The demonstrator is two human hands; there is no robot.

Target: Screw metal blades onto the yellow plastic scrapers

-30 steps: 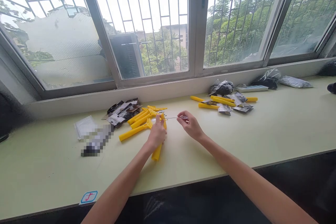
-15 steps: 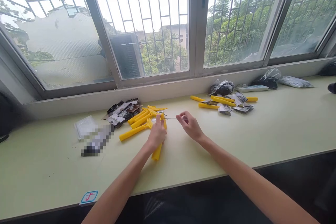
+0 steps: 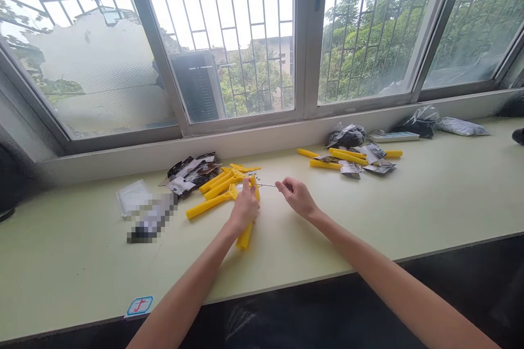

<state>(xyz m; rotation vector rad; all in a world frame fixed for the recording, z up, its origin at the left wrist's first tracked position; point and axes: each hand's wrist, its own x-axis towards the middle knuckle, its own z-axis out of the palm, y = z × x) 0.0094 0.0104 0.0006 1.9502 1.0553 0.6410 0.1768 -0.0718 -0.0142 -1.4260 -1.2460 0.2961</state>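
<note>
My left hand (image 3: 244,208) is wrapped round a yellow plastic tool handle (image 3: 244,239), whose lower end sticks out below the palm and whose head shows above the fingers. In the closed fingers of my right hand (image 3: 299,197) is a screwdriver with a thin metal shaft (image 3: 267,185); its grip is hidden by the hand. The shaft points left and its tip meets the head of the yellow handle, though the exact contact is too small to make out. Several more yellow handles (image 3: 207,206) lie just left of my left hand, with small metal bits (image 3: 257,178) near the head.
Black and white packets (image 3: 192,174) and a clear plastic bag (image 3: 133,198) lie to the left. On the right are yellow handles (image 3: 347,157) with small packets, a bag of dark items (image 3: 346,135) and a white power strip (image 3: 393,137). A windowsill (image 3: 254,139) bounds the back.
My right hand has shifted very slightly, and the screwdriver shaft now slopes a little down to the right. My left hand and the yellow handle stay in place.
</note>
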